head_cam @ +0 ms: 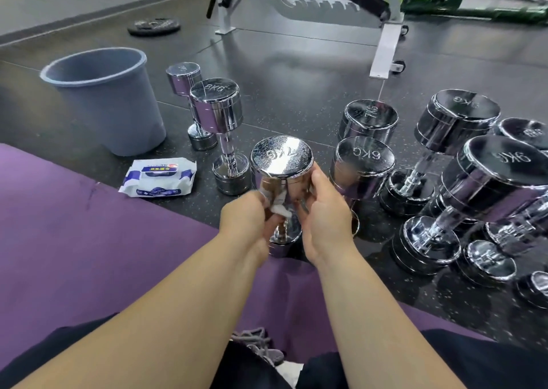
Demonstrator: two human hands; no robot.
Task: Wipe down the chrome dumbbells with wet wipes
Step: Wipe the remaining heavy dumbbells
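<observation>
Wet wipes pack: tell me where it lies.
Head view, left side: the wet wipes pack lies on the floor between the grey bucket and the purple mat, left of the 8KG dumbbell.

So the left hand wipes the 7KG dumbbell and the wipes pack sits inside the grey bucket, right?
No: the head view shows the wipes pack on the floor beside the grey bucket, not inside; the left hand does wipe the 7KG dumbbell.

Grey bucket (118, 112), purple mat (74, 240), bench (385, 47)
</observation>
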